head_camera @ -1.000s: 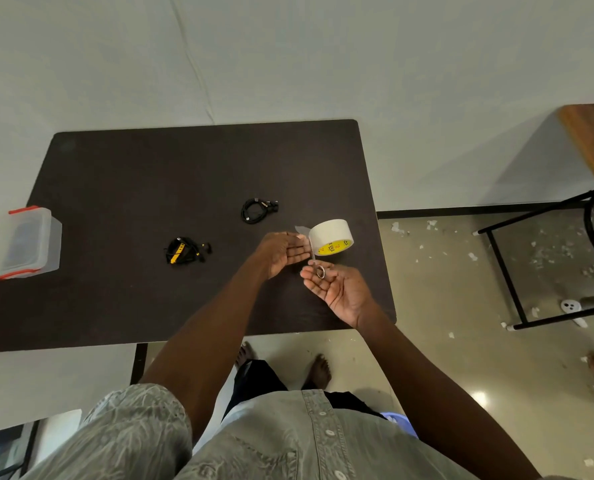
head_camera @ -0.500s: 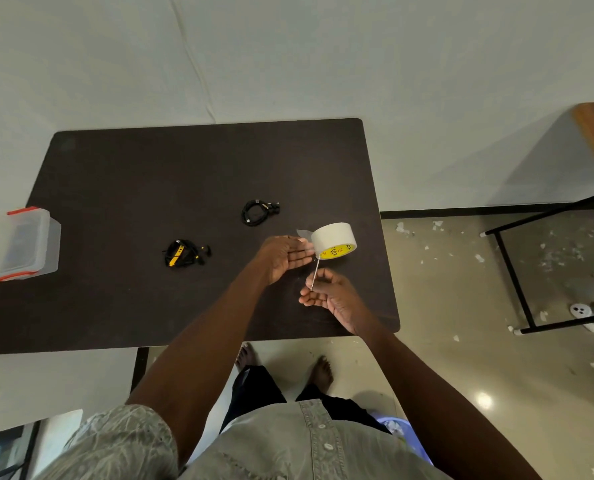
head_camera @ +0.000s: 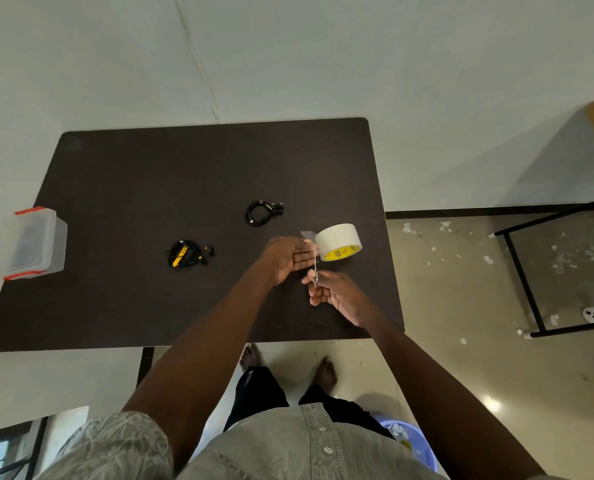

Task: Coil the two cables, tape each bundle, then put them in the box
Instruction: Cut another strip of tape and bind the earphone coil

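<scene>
- While the left hand [head_camera: 288,259] reaches over the dark table [head_camera: 143,174] with its fingers straight, their tips meet the tape roll [head_camera: 338,241]; how the roll is supported is hidden behind those fingers.
- A short flap of tape [head_camera: 307,234] sticks out from the roll's far side, pale and hard to make out against the table.
- The right hand [head_camera: 337,294] pinches a thin metal tool [head_camera: 315,270] between thumb and fingers; the tool stands nearly upright with its tip at the roll's edge, and it is too thin to tell what kind of tool it is.
- The black cable [head_camera: 262,213] lies coiled on the table beyond the hands, well apart from them; whether tape binds it cannot be made out.
- The black and yellow cable [head_camera: 186,253] lies bundled to the left of the hands, its details blurred.
- The clear box [head_camera: 34,242] with red clips sits at the table's left edge, overhanging it; its contents cannot be read.
- At the right, a chair frame [head_camera: 531,271] is cut off by the picture's edge.
</scene>
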A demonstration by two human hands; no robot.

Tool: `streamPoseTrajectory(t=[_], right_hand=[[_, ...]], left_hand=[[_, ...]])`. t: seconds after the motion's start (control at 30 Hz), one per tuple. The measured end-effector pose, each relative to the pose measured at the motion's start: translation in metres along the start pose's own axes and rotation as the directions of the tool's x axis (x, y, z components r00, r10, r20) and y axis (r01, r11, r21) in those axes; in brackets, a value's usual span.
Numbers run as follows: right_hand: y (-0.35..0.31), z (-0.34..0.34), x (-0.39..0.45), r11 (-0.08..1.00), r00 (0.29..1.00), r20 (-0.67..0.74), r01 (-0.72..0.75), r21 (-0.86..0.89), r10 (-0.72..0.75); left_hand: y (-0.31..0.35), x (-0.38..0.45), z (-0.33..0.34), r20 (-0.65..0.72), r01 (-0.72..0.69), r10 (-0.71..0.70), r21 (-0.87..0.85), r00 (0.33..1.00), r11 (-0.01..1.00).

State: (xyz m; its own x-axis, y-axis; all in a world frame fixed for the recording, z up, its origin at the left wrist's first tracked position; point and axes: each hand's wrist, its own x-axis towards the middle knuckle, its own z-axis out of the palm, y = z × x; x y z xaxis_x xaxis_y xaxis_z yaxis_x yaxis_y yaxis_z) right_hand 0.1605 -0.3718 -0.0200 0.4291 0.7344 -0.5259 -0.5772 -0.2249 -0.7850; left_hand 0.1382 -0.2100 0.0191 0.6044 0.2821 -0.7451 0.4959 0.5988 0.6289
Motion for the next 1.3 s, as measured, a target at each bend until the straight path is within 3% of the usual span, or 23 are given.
streamPoseTrajectory(t=[0.63, 1.3], right_hand=[[-0.009, -0.009, 0.006, 0.995, 0.999, 0.036, 0.029, 0.093, -0.032], [-0.009, -0.010, 0.004, 0.997, 1.000, 0.010, 0.010, 0.081, -0.010]], left_hand=[[0.004, -0.009, 0.007, -0.020, 0.040, -0.040, 0.006, 0.999, 0.999], [0.006, -0.010, 0.009, -0.052, 0.029, -0.029, 0.008, 0.998, 1.000]])
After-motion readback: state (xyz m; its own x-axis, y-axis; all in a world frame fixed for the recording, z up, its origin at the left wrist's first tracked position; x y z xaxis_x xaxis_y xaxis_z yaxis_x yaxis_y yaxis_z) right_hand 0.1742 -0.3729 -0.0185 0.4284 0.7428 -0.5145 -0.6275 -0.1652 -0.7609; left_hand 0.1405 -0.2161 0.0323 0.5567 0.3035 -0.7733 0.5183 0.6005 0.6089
